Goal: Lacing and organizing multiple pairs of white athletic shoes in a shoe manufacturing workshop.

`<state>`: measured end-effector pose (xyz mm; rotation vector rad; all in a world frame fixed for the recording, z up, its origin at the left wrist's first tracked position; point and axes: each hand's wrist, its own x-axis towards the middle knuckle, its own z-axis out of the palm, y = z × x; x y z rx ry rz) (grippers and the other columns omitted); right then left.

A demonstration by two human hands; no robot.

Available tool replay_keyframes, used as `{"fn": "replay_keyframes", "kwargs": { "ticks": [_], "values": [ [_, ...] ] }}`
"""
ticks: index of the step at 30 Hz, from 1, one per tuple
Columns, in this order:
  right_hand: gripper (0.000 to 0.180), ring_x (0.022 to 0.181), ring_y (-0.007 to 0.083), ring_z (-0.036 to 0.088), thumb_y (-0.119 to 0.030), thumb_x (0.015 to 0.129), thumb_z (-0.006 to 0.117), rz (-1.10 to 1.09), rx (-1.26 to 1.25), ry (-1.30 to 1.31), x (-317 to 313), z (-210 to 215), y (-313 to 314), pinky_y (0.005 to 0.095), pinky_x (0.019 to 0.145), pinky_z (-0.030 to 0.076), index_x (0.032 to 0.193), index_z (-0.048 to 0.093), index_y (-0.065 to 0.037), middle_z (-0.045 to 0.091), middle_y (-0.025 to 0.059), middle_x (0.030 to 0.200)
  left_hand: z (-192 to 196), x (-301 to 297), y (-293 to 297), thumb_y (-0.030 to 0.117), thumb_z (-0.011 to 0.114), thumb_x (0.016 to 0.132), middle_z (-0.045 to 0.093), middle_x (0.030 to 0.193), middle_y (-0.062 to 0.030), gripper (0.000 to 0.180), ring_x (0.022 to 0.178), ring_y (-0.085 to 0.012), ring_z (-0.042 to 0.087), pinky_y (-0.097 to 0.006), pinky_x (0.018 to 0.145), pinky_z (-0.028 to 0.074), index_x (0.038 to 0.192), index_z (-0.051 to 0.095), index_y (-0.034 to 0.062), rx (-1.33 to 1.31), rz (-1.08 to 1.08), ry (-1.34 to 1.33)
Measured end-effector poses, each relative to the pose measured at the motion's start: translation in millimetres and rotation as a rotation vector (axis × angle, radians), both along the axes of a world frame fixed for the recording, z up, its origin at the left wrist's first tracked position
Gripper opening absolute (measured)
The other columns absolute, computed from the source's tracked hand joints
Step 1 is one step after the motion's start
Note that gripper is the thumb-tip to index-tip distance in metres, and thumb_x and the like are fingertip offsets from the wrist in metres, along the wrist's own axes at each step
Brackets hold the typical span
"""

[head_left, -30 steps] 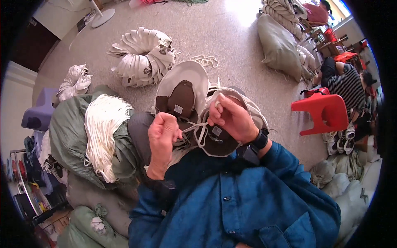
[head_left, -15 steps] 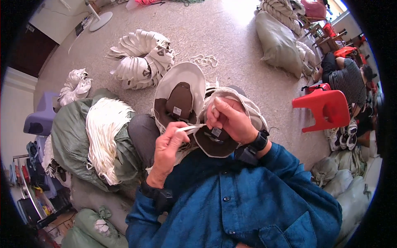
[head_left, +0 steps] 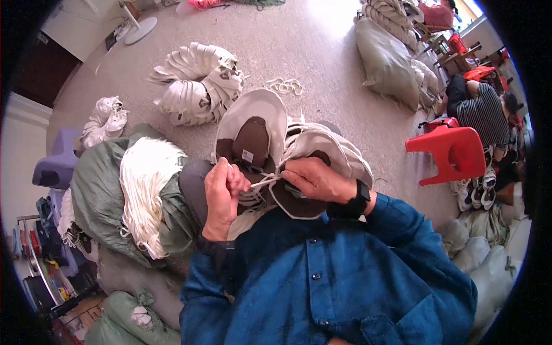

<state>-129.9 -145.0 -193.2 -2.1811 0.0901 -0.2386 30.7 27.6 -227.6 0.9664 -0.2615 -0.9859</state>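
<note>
White shoe uppers (head_left: 251, 123) with brown linings are bunched over my lap, their openings facing up. My left hand (head_left: 223, 187) is closed around a white shoelace (head_left: 263, 183), which stretches across to the right. At the lace's other side, my right hand (head_left: 319, 179) pinches it at the edge of another white upper (head_left: 345, 150); the fingertips are partly hidden against the lining. On my left, a thick bundle of white laces (head_left: 150, 192) drapes over a green sack (head_left: 100, 184).
Coiled stacks of white uppers (head_left: 198, 86) and a loose lace (head_left: 284, 86) lie on the floor ahead. A red stool (head_left: 451, 152) stands at right near a person in a striped top (head_left: 486, 118). A stuffed sack (head_left: 385, 63) lies beyond; a purple chair (head_left: 57, 161) is at left.
My left hand has turned and closed into a fist around the lace. My right hand has lowered from above the upper's opening to its left edge, its fingers now pinched together.
</note>
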Motion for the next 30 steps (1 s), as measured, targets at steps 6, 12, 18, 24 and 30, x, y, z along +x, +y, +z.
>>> {"fn": "replay_keyframes", "kwargs": {
  "ticks": [6,12,18,24,30],
  "values": [
    [0.028,0.109,0.0314,0.058,-0.010,0.083,0.068,-0.102,-0.079,-0.229,-33.0,72.8,-3.4,0.0390,0.093,0.046,0.108,0.057,-0.002,0.057,0.0164,0.118,27.2,-4.1,-6.6,0.014,0.078,0.074,0.061,0.108,-0.0183,0.055,0.096,-0.0314,0.062,-0.038,0.082,0.050,0.121,0.052,0.0019,0.237,-0.265,-1.392],
    [0.038,0.118,0.0257,0.055,-0.020,0.090,0.063,-0.550,-0.032,0.030,-120.5,11.4,-51.8,0.0367,0.099,0.044,0.122,0.055,-0.001,0.057,0.0145,0.126,-1.7,-17.0,-30.6,0.017,0.079,0.071,0.059,0.091,-0.0184,0.044,0.089,-0.0388,0.060,-0.046,0.077,0.049,0.107,0.058,0.0032,0.297,-0.408,-1.630],
    [0.039,0.106,0.0146,0.057,-0.032,0.100,0.051,-0.590,0.666,0.168,-114.9,-42.4,-50.3,0.0280,0.089,0.047,0.123,0.055,-0.001,0.060,0.0068,0.116,-18.5,-15.9,-41.2,0.019,0.069,0.083,0.063,0.078,-0.0186,0.018,0.072,-0.0389,0.063,-0.045,0.062,0.049,0.094,0.068,0.0044,0.228,-0.228,-1.467],
    [0.044,0.098,0.0123,0.060,-0.035,0.098,0.056,-0.548,0.987,0.037,-61.8,17.2,-30.8,0.0284,0.085,0.050,0.126,0.051,-0.002,0.061,0.0073,0.111,6.0,12.6,-29.1,0.030,0.061,0.093,0.063,0.063,-0.0180,0.034,0.060,-0.0231,0.064,-0.040,0.057,0.047,0.084,0.069,-0.0023,0.460,-0.271,-1.085],
    [0.049,0.117,0.0217,0.058,-0.028,0.101,0.047,0.061,0.836,-0.473,2.9,131.9,-45.8,0.0356,0.101,0.045,0.139,0.042,0.002,0.058,0.0165,0.129,148.5,37.3,16.7,0.030,0.063,0.093,0.069,0.100,-0.0085,0.034,0.088,-0.0169,0.065,-0.029,0.079,0.051,0.109,0.068,0.0003,0.337,0.129,-0.615]
  ]
}}
